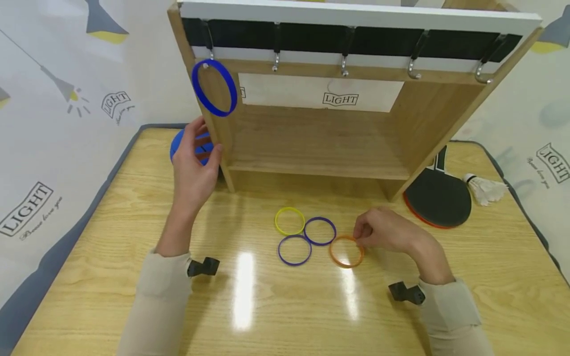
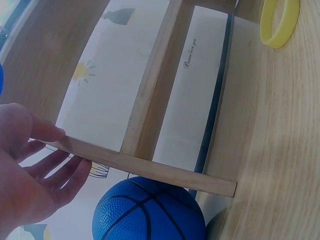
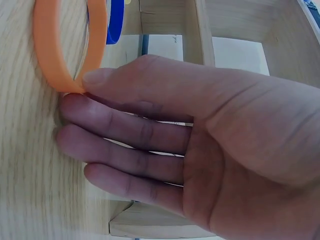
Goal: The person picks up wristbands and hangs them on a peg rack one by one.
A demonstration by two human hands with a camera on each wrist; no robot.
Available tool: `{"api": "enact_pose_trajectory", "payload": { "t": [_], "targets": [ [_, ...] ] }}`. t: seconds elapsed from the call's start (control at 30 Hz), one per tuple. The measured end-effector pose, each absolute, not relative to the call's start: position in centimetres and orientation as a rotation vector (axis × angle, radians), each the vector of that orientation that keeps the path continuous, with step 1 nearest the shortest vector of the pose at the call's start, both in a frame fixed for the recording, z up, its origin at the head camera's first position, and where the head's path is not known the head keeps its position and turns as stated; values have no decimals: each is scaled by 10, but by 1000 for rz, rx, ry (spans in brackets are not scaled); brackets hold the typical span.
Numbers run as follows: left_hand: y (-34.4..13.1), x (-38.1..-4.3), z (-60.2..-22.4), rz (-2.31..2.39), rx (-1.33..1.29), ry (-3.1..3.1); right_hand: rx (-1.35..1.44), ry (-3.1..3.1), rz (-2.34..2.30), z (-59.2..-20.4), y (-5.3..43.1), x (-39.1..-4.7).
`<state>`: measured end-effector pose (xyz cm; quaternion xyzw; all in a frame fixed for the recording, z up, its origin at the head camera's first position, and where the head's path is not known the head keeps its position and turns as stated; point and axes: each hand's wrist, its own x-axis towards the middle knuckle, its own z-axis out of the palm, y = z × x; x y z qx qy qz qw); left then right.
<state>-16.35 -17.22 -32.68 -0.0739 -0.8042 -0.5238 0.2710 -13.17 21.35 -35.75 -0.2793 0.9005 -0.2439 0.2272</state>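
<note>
My right hand (image 1: 389,230) pinches the right edge of an orange silicone wristband (image 1: 331,252) between thumb and fingertips, low over the table. In the right wrist view the orange wristband (image 3: 46,47) stands out past my thumb tip. My left hand (image 1: 196,170) grips the left side panel of a wooden shelf rack (image 1: 320,170), thumb on one side and fingers on the other. Left of the orange band lie a yellow wristband (image 1: 276,228) and two dark blue ones, near one another. A blue wristband (image 1: 233,94) hangs from the leftmost hook of the rack.
Several metal hooks (image 1: 344,66) line the rack's top rail. Behind my left hand sits a blue basketball (image 2: 150,212), partly hidden by the panel. To the right of the rack lie a black table tennis paddle (image 1: 438,198) and a white shuttlecock (image 1: 487,190).
</note>
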Motion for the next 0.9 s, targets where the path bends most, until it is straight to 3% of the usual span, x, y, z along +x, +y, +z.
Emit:
{"api": "enact_pose_trajectory", "payload": {
  "t": [0.9],
  "targets": [
    [-171,-161,-326,-1445,-190,-2176,-821,2394,-814,-334,216,-122]
  ]
}}
